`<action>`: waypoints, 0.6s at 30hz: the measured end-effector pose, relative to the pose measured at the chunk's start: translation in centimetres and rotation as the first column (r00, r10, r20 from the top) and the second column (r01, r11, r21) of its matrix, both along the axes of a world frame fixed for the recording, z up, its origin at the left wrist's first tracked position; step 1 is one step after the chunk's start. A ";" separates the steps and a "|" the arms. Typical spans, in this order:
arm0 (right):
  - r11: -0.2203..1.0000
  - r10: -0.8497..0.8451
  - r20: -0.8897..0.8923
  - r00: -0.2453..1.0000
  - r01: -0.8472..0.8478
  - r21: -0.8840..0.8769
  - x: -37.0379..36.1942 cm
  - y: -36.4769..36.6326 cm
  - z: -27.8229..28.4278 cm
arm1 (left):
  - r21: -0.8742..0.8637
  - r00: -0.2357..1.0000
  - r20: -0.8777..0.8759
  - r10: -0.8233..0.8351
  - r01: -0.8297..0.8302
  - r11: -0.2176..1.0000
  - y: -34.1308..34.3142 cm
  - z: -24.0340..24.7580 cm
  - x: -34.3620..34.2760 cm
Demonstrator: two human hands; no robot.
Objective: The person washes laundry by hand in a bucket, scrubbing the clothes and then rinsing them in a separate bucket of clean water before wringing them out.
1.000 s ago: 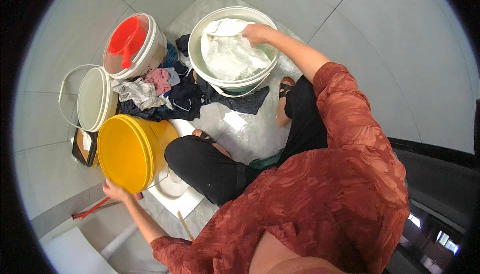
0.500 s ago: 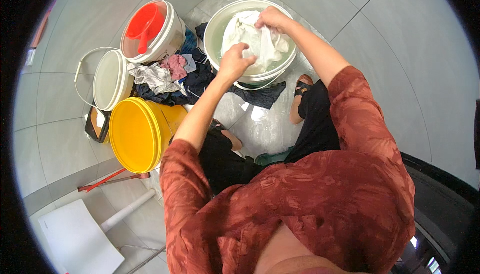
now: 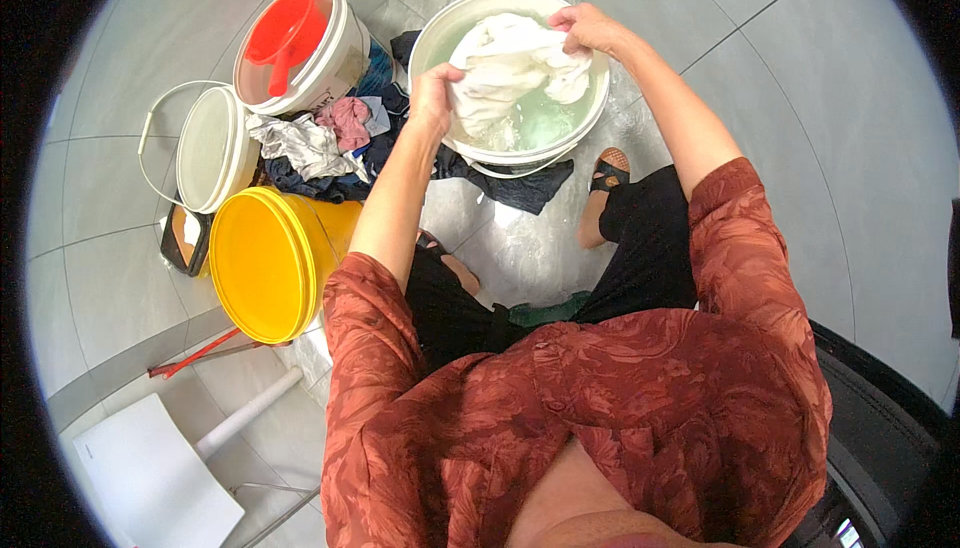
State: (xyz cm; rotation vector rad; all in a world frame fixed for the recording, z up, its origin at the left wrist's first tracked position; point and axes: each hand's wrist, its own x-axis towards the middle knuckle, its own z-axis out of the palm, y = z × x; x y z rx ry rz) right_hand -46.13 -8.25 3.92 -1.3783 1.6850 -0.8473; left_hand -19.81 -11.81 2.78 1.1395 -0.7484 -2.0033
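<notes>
A wet white cloth, perhaps a garment [image 3: 505, 63], is stretched between my two hands over a round white bucket [image 3: 418, 43] of slightly cloudy water [image 3: 555, 125]. My left hand [image 3: 433, 98] is closed on the cloth's left end, by the bucket's left rim. At the upper right of the bucket my right hand [image 3: 590, 30] pinches the other end. Part of the cloth hangs down into the water. Its exact kind does not show.
Left of the bucket lies a pile of dark clothes [image 3: 385, 143] with white and pink pieces. A white bucket [image 3: 345, 63] holding a red dipper [image 3: 287, 33], a lidded white bucket [image 3: 212, 153] and a yellow bucket [image 3: 262, 268] stand beside it. Tiled walls close in behind.
My left hand has moved left and taken hold of the cloth; it was open above it before. My right hand has shifted right, and the cloth is now spread wider between them.
</notes>
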 end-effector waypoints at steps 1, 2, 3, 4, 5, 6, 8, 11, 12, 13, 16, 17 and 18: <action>0.999 0.040 -0.082 0.996 -0.042 -0.019 -0.2 -0.3 -0.4 | 0.009 0.998 0.066 -0.024 0.024 1.000 -1.9 -1.3 1.4; 0.996 0.077 -0.163 0.984 -0.084 -0.035 -0.3 -0.7 -0.9 | -0.052 0.986 0.165 -0.037 0.046 0.998 -2.8 -3.0 2.6; 0.994 0.095 -0.252 0.963 -0.107 -0.035 -1.0 -0.7 -1.8 | -0.097 0.965 0.254 -0.065 0.093 0.991 -2.2 -2.4 2.1; 0.993 0.082 -0.334 0.939 -0.105 -0.052 -0.6 -0.6 -1.6 | -0.135 0.966 0.252 -0.055 0.092 0.987 -1.6 -1.5 1.9; 0.992 0.065 -0.414 0.908 -0.103 -0.069 0.0 -0.6 -1.3 | -0.172 0.968 0.248 -0.047 0.092 0.981 -0.7 -0.7 1.4; 0.990 0.049 -0.493 0.869 -0.106 -0.088 0.7 -0.6 -0.9 | -0.212 0.969 0.243 -0.034 0.087 0.973 -0.3 0.0 1.0; 1.000 -0.002 -0.393 0.920 -0.009 -0.028 1.6 -0.8 -0.4 | -0.281 0.883 0.460 -0.094 0.246 0.928 -0.3 0.4 0.5; 0.995 -0.102 -0.149 0.984 0.104 0.006 2.4 -0.7 0.8 | -0.351 0.589 0.808 -0.018 0.506 0.788 2.0 4.3 -1.1; 0.993 -0.119 -0.043 0.992 0.119 0.004 3.4 -0.9 1.7 | -0.331 0.445 0.894 0.057 0.569 0.753 1.4 3.1 -0.7; 0.993 -0.111 0.112 0.988 0.115 -0.032 3.9 -0.9 2.4 | -0.294 0.292 0.947 0.131 0.630 0.719 0.8 1.8 -0.8; 0.994 -0.060 0.422 0.905 0.091 -0.054 4.4 0.5 5.8 | -0.304 0.224 0.952 0.208 0.616 0.727 0.0 1.1 -0.7; 0.984 -0.072 0.447 0.891 0.136 -0.112 4.7 1.0 6.5 | -0.314 0.199 0.949 0.243 0.598 0.737 0.1 1.6 -0.6; 0.966 -0.088 0.467 0.880 0.190 -0.176 4.5 1.6 7.6 | -0.451 0.204 0.884 0.421 0.612 0.649 0.1 2.6 -1.0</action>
